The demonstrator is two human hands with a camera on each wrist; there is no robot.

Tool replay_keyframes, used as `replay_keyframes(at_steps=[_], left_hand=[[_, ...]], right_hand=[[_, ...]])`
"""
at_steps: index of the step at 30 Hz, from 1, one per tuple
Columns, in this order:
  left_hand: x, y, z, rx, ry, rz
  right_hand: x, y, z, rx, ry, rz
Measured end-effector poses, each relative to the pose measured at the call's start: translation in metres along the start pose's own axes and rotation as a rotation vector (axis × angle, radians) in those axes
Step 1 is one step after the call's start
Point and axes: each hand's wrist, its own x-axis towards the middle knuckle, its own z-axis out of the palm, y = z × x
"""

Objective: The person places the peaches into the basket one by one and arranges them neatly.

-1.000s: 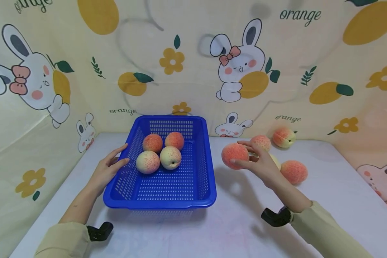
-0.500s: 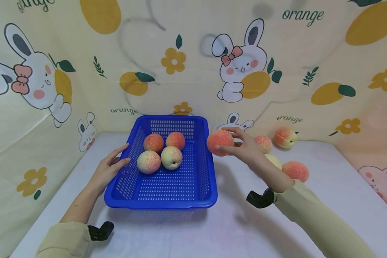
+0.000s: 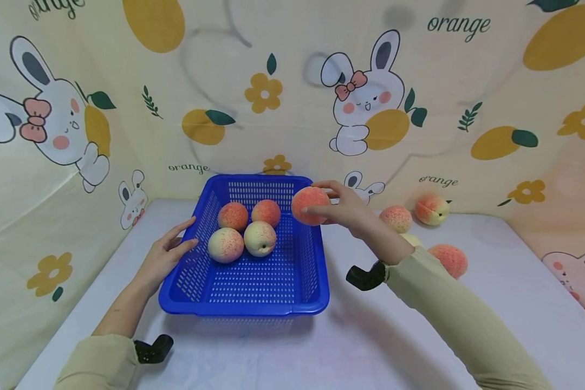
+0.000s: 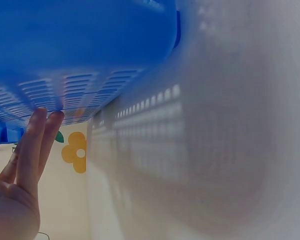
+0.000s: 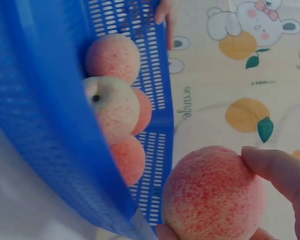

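Note:
My right hand (image 3: 348, 211) holds a fuzzy pink-red peach (image 3: 311, 206) between thumb and fingers, over the right rim of a blue plastic basket (image 3: 244, 309). In the right wrist view the held peach (image 5: 213, 196) is large beside the basket wall. The left hand (image 3: 162, 259) holds the basket's left rim, thumb and a finger over the top. From the left wrist, its other fingers (image 4: 32, 150) show straight against the outer wall under the rim. Inside the basket lie several peaches, among them a pale one (image 3: 226, 245) and a redder one (image 3: 233, 216).
More peaches lie on the white table (image 3: 361, 346) to the right: a speckled one (image 3: 396, 219), a red-and-yellow one (image 3: 431, 209) at the back, a pink one (image 3: 449, 260), and a pale one mostly hidden behind the right arm. A patterned cloth backdrop (image 3: 292, 108) rises behind the table.
My right hand has carried the peach left and upward, from above the table beside the basket to over its right rim. The left hand and basket have stayed in place.

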Motion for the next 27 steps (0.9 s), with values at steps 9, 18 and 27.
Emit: replay_keyframes(at_steps=[9, 18, 27], left_hand=[[0.0, -0.001, 0.001, 0.009, 0.002, 0.002], [0.0, -0.001, 0.0, 0.005, 0.006, 0.0], [0.0, 0.0, 0.001, 0.009, 0.006, -0.005]], right_hand=[[0.016, -0.01, 0.01, 0.026, -0.027, 0.028], [0.03, -0.019, 0.028, -0.004, -0.037, 0.073], [0.042, -0.017, 0.044, -0.068, -0.014, 0.143]])
